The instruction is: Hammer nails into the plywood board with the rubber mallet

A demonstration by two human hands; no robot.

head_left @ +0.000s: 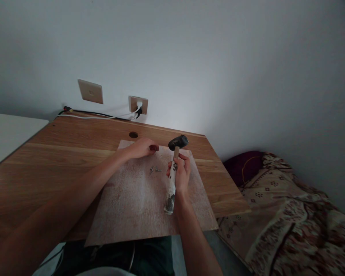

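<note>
My right hand (183, 170) is wrapped round the handle of a hammer (171, 191) with a stubby black head. Its handle is pale and worn, bare wood near the head and dark at the butt. The head points away from me, above the far part of a thin board (132, 203). Over the board's far left, my left hand (143, 148) has its fingers curled together close to the surface; whatever they pinch is too small to make out. Between the hands, a few small metal fasteners (157, 170), like screws or nails, lie on the board.
Under the board is a wooden desk (60, 153) with a round cable hole (133, 135). Cables (103, 115) run along the wall to a socket (138, 104). A white surface (14, 132) adjoins at left. To the right is a bed with patterned bedding (290, 214).
</note>
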